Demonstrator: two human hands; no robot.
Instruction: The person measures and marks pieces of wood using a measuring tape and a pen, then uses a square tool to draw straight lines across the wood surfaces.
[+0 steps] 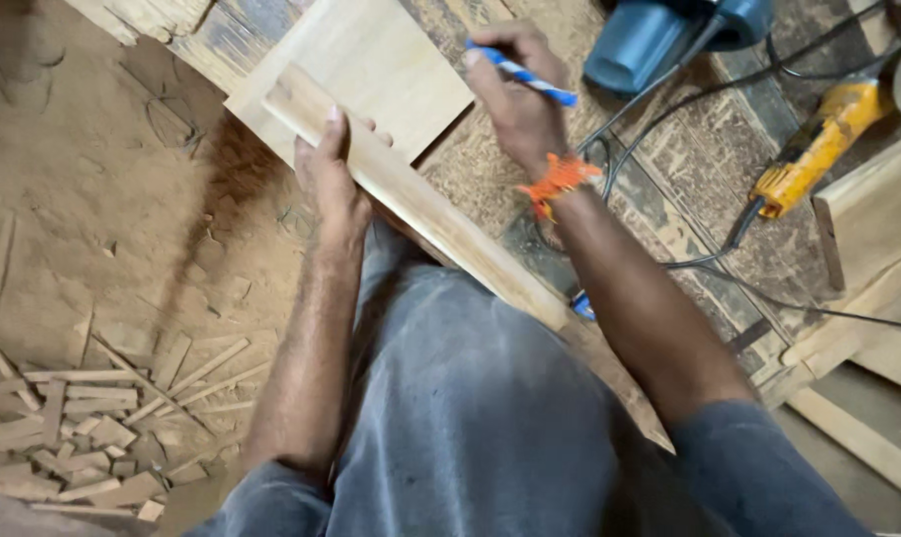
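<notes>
Wooden batten (410, 194), long, pale and planed, lies slanted across the person's lap and over a wider flat board (371, 60) just beyond the fingertips. It looks stiff and fairly light for its length, smooth-faced with crisp edges, so it would slide easily unless pinned; the sound grip is around its narrow sides near the middle, where it balances. The left hand (331, 174) is laid nearly flat along it, fingers stretched, pressing it down rather than closing round it. The right hand (515, 94), just across the batten from the left, is curled shut on a blue-and-white pen (525, 75), its tip apparently near the board, though blur makes contact uncertain. An orange thread band (558, 181) circles that wrist. Beyond the right hand sit a blue power tool (659, 35) and a yellow grinder (818, 144) with black cables (689, 99). Left of the left forearm, offcuts (92, 428) lie loose on the sawdusted floor (92, 199); no container is in sight.
</notes>
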